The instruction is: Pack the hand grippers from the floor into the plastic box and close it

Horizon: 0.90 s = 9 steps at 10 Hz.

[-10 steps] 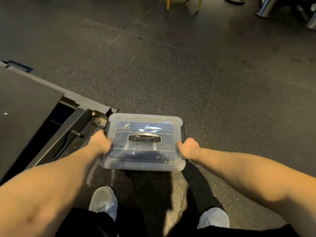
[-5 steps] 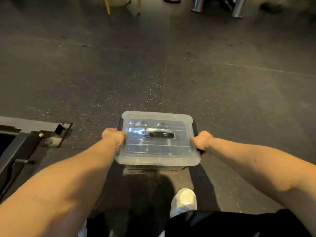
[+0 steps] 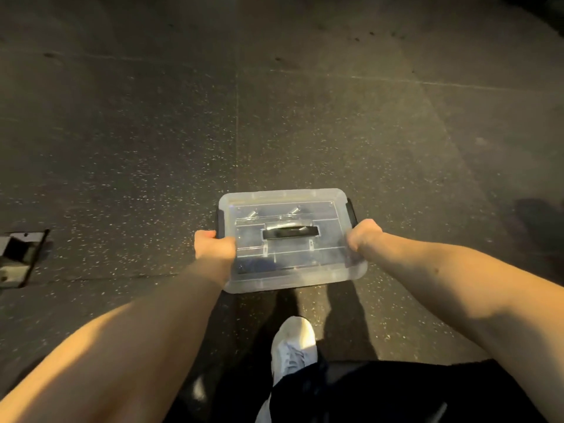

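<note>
Carrying the closed plastic box (image 3: 290,270) above the speckled floor (image 3: 152,148), the person grips its left end with the left hand (image 3: 213,247) and its right end with the right hand (image 3: 363,236), fingers curled round the edges. Open floor lies ahead and to both sides. A metal frame (image 3: 21,257), nearer half a second ago, has slid to the far left edge.
</note>
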{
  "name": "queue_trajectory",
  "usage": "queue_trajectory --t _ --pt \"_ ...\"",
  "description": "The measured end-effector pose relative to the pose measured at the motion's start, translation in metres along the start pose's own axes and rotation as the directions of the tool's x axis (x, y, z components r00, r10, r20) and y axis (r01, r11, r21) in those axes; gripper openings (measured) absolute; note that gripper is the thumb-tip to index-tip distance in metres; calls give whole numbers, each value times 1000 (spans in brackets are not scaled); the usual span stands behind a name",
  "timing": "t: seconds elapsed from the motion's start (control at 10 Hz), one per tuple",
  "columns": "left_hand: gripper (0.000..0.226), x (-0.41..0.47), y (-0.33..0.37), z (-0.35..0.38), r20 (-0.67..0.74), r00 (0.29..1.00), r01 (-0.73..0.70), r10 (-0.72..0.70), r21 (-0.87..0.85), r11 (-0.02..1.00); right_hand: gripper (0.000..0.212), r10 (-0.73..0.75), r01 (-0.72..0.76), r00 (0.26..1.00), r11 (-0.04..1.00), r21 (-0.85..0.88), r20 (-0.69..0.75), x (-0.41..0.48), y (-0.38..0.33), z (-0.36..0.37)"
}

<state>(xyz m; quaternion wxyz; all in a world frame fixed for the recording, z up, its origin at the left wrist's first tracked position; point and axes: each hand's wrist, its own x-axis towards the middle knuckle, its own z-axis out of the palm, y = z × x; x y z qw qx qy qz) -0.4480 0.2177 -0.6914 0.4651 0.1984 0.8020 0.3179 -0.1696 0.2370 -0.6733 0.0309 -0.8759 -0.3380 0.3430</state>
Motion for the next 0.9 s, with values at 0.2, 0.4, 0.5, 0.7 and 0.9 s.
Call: queue_trajectory --t 0.2,0.4,0.5,0.7,0.9 --pt "63 8 6 -11 125 991 -72 37 287 955 27 -11 21 999 967 -253 41 0 -4 7" --pt "52 11 14 -16 166 981 -170 104 455 874 11 -18 56 997 851 -522 77 1 -9 11" --pt "70 15 16 -22 215 975 -153 46 508 847 28 -4 50 986 960 -274 166 0 -8 6" --pt "54 61 62 -27 221 974 -152 43 506 849 59 -48 4 983 971 -239 -179 0 -75 12" --pt "35 39 145 -60 148 989 -98 15 574 813 43 -58 61 998 965 -254 21 -61 -149 -1"
